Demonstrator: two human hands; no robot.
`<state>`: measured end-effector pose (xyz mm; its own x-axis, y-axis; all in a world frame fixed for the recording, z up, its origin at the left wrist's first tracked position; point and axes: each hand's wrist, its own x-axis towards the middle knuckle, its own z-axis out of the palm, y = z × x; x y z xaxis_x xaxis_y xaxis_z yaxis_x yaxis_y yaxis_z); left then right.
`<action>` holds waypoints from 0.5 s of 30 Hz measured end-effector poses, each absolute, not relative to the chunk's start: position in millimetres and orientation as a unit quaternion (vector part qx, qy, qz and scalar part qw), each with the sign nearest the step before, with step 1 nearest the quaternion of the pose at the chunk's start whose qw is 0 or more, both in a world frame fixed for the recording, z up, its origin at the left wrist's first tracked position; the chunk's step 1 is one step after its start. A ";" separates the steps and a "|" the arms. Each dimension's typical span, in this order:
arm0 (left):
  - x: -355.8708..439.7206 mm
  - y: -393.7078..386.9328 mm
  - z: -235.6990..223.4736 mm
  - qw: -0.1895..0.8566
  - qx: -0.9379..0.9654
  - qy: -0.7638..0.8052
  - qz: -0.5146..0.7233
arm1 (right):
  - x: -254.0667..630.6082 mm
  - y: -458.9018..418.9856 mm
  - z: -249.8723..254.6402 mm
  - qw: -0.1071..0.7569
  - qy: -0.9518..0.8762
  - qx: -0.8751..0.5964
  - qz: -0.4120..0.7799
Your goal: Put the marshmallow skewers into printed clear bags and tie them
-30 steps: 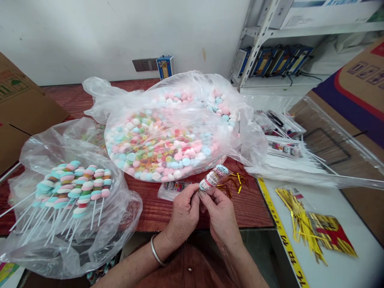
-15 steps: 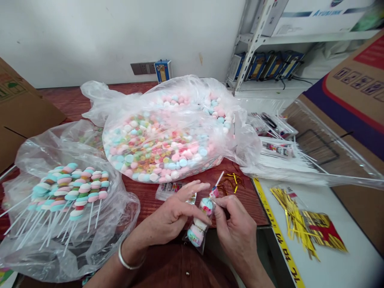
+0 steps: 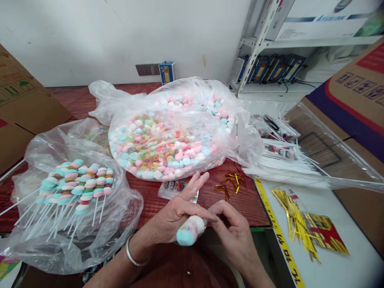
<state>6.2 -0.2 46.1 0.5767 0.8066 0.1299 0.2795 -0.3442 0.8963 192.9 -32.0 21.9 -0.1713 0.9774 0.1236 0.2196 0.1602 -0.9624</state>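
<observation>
My left hand is closed around a marshmallow stick in a clear wrapper, its rounded blue-and-white end tilted towards me. The stick end is hidden behind my fingers. My right hand pinches with thumb and forefinger at the wrapper's far side, touching my left forefinger; what lies in the pinch is hidden. Gold twist ties lie just beyond my right hand. A printed clear packet rests behind my left hand.
Left, several marshmallow sticks lie on a plastic bag. A big bag of loose sweets fills the back. Right are white sticks, more gold ties, a gold-and-red packet and a carton.
The marshmallow stick has turned from lying across my hands to pointing its rounded end at me. My left forefinger has come over to my right fingertips. The view has shifted slightly.
</observation>
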 end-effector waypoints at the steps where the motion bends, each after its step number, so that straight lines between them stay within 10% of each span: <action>1: 4.6 0.1 45.3 0.441 0.778 0.351 0.278 | 195.6 -30.2 20.3 0.435 -0.616 -0.482 0.447; 15: -4.5 -10.6 40.9 0.349 0.852 0.351 0.170 | 204.6 -35.2 19.6 0.463 -0.675 -0.492 0.296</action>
<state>-4.5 -10.6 40.9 0.6948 0.7178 0.0451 0.4798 -0.5094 0.7144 204.6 -35.2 19.6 -0.0876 0.9383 0.3346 0.3900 0.3414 -0.8552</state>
